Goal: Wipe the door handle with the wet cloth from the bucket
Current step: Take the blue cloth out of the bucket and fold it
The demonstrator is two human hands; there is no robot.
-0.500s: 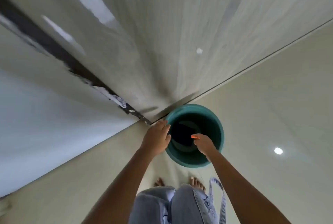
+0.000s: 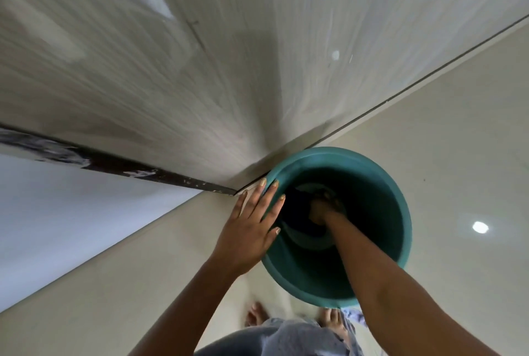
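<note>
The door (image 2: 257, 55) is seen at far left. The left hand (image 2: 252, 229) is laid flat, fingers spread, on the near-left rim of the bucket (image 2: 395, 198). The right hand (image 2: 322, 209) is sunk deep inside, seemingly closed on the dark cloth (image 2: 297, 212) at the bottom

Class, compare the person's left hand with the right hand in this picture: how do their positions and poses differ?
The left hand lies flat, fingers spread, on the rim of the teal bucket; the right hand is deep inside it. The left hand is fully lit and visible; the right hand is in shadow among something dark, its grip unclear. Both touch the same bucket, beside the door.
</note>
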